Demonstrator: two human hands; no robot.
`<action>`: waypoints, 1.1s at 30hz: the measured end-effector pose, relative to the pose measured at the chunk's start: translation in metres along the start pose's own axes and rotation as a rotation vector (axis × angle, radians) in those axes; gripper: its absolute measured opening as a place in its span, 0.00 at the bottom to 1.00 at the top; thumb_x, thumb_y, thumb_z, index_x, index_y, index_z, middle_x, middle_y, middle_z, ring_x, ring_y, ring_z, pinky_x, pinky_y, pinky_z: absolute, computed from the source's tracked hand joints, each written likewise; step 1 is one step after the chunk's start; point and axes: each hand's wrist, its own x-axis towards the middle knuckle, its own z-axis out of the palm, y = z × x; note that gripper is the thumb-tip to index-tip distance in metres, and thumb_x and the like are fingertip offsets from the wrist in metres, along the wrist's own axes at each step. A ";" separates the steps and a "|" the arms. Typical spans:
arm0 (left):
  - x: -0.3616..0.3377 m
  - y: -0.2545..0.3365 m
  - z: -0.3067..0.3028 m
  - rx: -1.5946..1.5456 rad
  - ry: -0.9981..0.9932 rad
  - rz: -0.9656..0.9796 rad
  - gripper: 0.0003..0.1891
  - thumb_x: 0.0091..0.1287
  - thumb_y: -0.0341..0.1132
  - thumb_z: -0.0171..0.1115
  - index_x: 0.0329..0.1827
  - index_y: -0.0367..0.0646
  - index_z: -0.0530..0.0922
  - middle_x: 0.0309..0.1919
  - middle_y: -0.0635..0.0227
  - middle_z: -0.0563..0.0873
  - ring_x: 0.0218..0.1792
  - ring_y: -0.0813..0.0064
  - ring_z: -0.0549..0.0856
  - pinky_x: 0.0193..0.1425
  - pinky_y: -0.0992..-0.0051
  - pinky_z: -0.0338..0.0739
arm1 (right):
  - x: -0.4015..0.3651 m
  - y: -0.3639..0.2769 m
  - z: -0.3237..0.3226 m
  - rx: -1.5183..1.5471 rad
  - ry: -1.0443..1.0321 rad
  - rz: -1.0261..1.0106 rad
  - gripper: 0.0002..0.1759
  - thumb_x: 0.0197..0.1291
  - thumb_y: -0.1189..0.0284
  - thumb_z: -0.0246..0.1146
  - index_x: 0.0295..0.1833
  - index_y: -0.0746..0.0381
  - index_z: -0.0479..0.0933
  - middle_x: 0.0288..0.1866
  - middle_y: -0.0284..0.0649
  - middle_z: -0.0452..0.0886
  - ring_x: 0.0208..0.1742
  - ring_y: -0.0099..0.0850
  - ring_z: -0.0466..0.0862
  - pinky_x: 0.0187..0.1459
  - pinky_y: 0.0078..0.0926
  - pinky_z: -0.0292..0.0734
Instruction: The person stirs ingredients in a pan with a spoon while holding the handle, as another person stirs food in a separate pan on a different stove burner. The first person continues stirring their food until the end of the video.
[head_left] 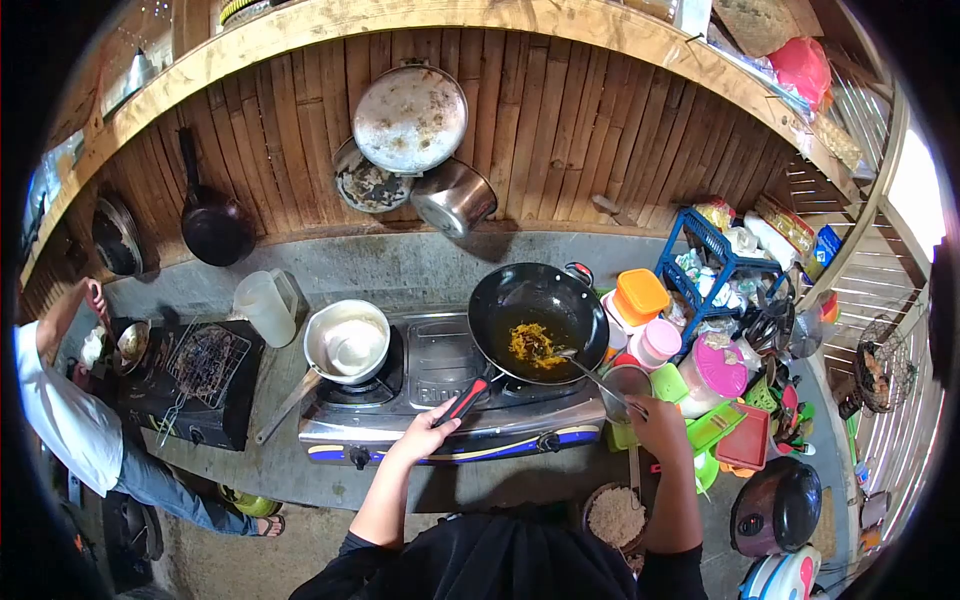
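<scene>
A black wok point(500, 300) rests on the right burner of the gas stove point(440, 440), with yellow-orange chopped food point(535, 345) in its bottom. My left hand point(432, 432) is closed around the wok's red-and-black handle point(462, 402). In my right hand point(655, 425) is the long metal handle of a spatula point(595, 377); its head reaches the food and is partly hidden by it. On the left burner stands a white saucepan point(347, 342), its inside whitish. Below my right forearm sits a bowl of rice point(616, 517) with a handled utensil leaning over it.
Plastic containers, an orange box point(641, 294) and a blue rack point(715, 260) crowd the right counter. A rice cooker point(775, 507) stands lower right. Another person's sleeve point(65, 410) is at far left, near a second stove point(195, 385). A plastic jug point(265, 308) stands between the stoves.
</scene>
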 end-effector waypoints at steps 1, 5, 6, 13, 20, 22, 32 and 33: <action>0.001 -0.001 0.000 -0.002 -0.004 0.000 0.26 0.65 0.35 0.60 0.66 0.43 0.67 0.54 0.65 0.78 0.55 0.78 0.73 0.62 0.80 0.62 | -0.001 0.001 -0.001 -0.001 0.000 0.000 0.12 0.53 0.70 0.62 0.45 0.58 0.81 0.38 0.47 0.83 0.39 0.45 0.83 0.42 0.36 0.77; 0.001 -0.004 0.000 -0.005 -0.011 0.028 0.26 0.65 0.33 0.60 0.66 0.41 0.67 0.55 0.65 0.78 0.56 0.78 0.73 0.63 0.80 0.61 | -0.005 -0.006 -0.011 -0.051 -0.047 -0.027 0.12 0.53 0.70 0.62 0.44 0.58 0.81 0.37 0.47 0.83 0.38 0.44 0.83 0.41 0.36 0.77; 0.000 0.000 0.000 -0.005 -0.010 0.028 0.26 0.65 0.33 0.60 0.66 0.41 0.67 0.55 0.65 0.78 0.56 0.78 0.73 0.63 0.80 0.61 | -0.005 -0.009 -0.014 -0.086 -0.066 -0.028 0.12 0.53 0.70 0.62 0.44 0.59 0.81 0.37 0.47 0.83 0.37 0.44 0.83 0.40 0.36 0.77; -0.004 0.006 0.002 -0.060 -0.018 -0.001 0.26 0.65 0.32 0.60 0.66 0.41 0.67 0.53 0.69 0.79 0.54 0.80 0.73 0.63 0.81 0.61 | -0.002 -0.012 -0.040 -0.083 -0.109 -0.096 0.12 0.53 0.67 0.60 0.43 0.56 0.82 0.36 0.46 0.83 0.38 0.45 0.82 0.41 0.40 0.77; -0.005 0.007 0.002 -0.037 -0.009 -0.013 0.25 0.65 0.33 0.60 0.66 0.41 0.68 0.54 0.69 0.78 0.56 0.80 0.72 0.63 0.80 0.61 | -0.004 -0.016 -0.057 -0.118 -0.157 -0.070 0.14 0.53 0.66 0.60 0.45 0.58 0.81 0.32 0.48 0.82 0.33 0.44 0.82 0.37 0.36 0.76; -0.004 0.005 0.003 -0.038 -0.008 -0.015 0.25 0.65 0.33 0.60 0.66 0.41 0.68 0.55 0.69 0.78 0.56 0.80 0.72 0.63 0.80 0.61 | -0.005 -0.015 -0.058 -0.111 -0.157 -0.067 0.15 0.53 0.66 0.60 0.46 0.58 0.81 0.31 0.48 0.82 0.33 0.44 0.82 0.37 0.36 0.76; -0.005 0.008 0.003 -0.050 -0.011 -0.049 0.26 0.65 0.33 0.61 0.66 0.43 0.68 0.50 0.74 0.79 0.50 0.84 0.72 0.58 0.84 0.63 | -0.007 -0.008 -0.072 -0.092 -0.071 -0.133 0.14 0.54 0.70 0.57 0.45 0.59 0.81 0.34 0.52 0.81 0.36 0.49 0.81 0.39 0.40 0.76; -0.005 0.007 0.003 -0.023 0.000 -0.045 0.26 0.65 0.33 0.61 0.66 0.43 0.68 0.50 0.74 0.79 0.49 0.83 0.73 0.58 0.83 0.64 | -0.007 -0.007 -0.074 -0.113 -0.080 -0.140 0.14 0.54 0.70 0.57 0.45 0.59 0.81 0.34 0.52 0.81 0.36 0.49 0.81 0.39 0.40 0.76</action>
